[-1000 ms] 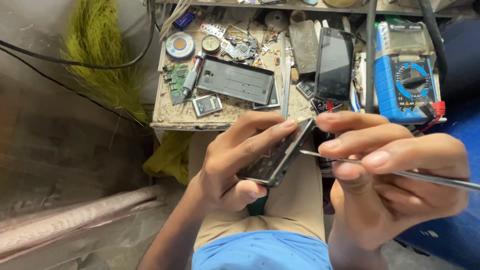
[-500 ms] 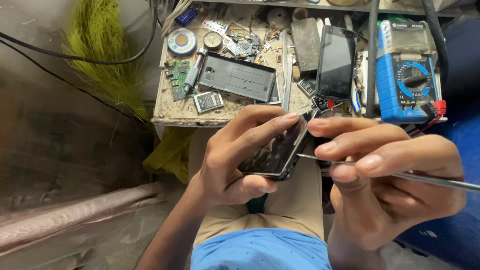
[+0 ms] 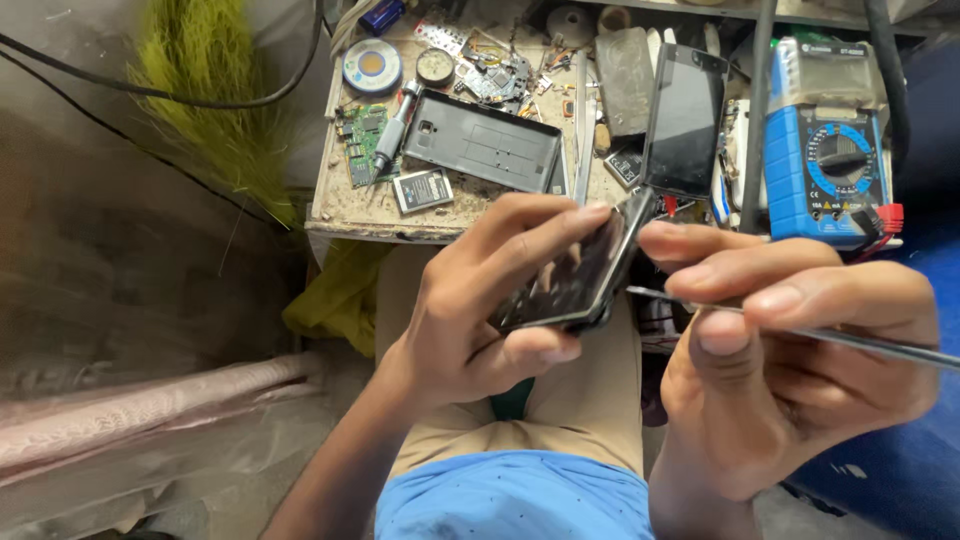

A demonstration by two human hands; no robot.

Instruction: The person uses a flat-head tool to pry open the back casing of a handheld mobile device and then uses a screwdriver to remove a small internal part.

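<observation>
Between both hands, above the lap, sits the phone (image 3: 575,285), tilted on edge so its seam faces the right hand. Left hand (image 3: 480,310) is closed around it, fingers over the top edge, thumb beneath, which steadies it. Right hand (image 3: 800,350) is pinched shut on a thin metal pry tool (image 3: 860,340), tip at the phone's near edge, apparently touching. Beyond the hands stands the bench (image 3: 370,215), with a back cover (image 3: 490,140), a second phone (image 3: 685,120) and a multimeter (image 3: 825,150).
</observation>
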